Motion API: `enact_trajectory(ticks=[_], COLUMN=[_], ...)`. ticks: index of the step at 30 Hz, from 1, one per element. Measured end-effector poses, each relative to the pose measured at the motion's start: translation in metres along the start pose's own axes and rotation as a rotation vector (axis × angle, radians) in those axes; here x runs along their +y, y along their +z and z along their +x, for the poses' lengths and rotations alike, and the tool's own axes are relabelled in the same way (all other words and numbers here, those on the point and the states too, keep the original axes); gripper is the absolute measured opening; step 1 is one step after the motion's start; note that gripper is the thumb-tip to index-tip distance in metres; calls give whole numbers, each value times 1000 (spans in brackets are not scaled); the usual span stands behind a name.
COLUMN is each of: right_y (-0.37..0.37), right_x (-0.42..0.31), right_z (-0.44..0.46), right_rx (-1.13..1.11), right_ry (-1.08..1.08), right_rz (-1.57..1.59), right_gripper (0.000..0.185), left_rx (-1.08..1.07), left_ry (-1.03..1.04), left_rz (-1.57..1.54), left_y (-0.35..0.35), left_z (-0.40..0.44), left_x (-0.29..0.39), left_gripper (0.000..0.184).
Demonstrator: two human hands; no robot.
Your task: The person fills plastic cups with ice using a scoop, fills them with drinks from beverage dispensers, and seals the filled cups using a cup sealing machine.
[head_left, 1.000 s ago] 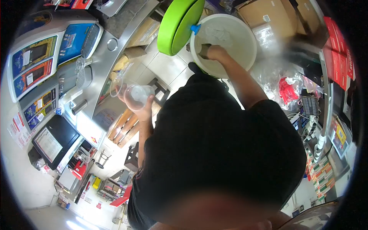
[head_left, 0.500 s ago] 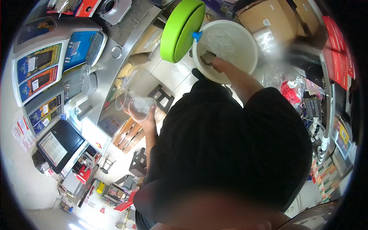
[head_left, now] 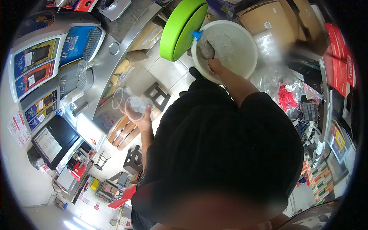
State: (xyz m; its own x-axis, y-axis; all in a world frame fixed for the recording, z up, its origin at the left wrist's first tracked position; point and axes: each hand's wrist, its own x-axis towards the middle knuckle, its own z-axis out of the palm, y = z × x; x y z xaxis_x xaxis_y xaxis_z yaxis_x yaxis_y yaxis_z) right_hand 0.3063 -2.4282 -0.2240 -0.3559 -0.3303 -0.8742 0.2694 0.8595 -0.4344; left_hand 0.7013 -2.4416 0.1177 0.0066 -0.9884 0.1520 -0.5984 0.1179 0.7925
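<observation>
My right hand (head_left: 216,66) is closed round the handle of a grey scoop (head_left: 207,50). The scoop is inside a round white tub (head_left: 252,57), beside pale ice (head_left: 226,43). A green lid (head_left: 191,32) with a blue fitting (head_left: 197,35) stands tilted at the tub's left rim. Lower left, my left hand (head_left: 144,120) grips a clear plastic cup (head_left: 142,111) with some ice in its bottom. Just left of it is a second clear cup (head_left: 119,98), apparently held by the same hand; those fingers are partly hidden.
A metal counter (head_left: 102,67) with a blue-fronted machine (head_left: 82,42) runs along the left. Cardboard boxes (head_left: 270,19) stand behind the tub, and plastic bags (head_left: 285,90) lie to its right. A wooden slatted piece (head_left: 124,132) and a dark stool (head_left: 158,96) are below the cups.
My right hand has shifted slightly left and down, and the scoop has turned so its bowl shows more fully. My left hand still holds the cups; the whole view has shifted a little.
</observation>
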Motion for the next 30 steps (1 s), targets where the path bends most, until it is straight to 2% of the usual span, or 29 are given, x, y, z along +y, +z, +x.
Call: enact_trajectory(ticks=[5,9,10,11,12,14,16,21,24,28,30], right_y=[-53,-95,-104,-108,-115,-140,-156,-188,-193,-189,-183], right_x=[-30,-27,-16,-8,-16,-61,-90,-183,-229,-276,-278], right_z=[-32,-17,3,13,2,-49,-83,-201,-280,-370,-388], right_rx=[-273,-401,-384,-368,-370,-334,-310,-246,-156,-172,-79], right_ry=[3,-52,-187,-321,-317,-411,-465,-613,-726,-630,-965], right_rz=[-179,-388,-452,-515,-522,-732,-778,-975,-1019,-982,-1165], right_gripper=[30,32,35,37,37,47,46,45,45,43,41], left_rx=[-53,-62,-61,-82,-102,-111,-151,-139,-154,-122,-143], left_ry=[82,105,100,184,268,232,249,381,453,553,576], left_rz=[-36,-36,-37,86,209,159,186,285,150,123,158], left_y=[-1,9,11,12,14,25,37,72,94,117,123], left_z=[3,12,18,24,30,43,56,76,86,94,95], left_x=[8,16,17,19,23,43,63,95,108,130,142], left_gripper=[90,89,89,88,88,82,69,71,73,76,78])
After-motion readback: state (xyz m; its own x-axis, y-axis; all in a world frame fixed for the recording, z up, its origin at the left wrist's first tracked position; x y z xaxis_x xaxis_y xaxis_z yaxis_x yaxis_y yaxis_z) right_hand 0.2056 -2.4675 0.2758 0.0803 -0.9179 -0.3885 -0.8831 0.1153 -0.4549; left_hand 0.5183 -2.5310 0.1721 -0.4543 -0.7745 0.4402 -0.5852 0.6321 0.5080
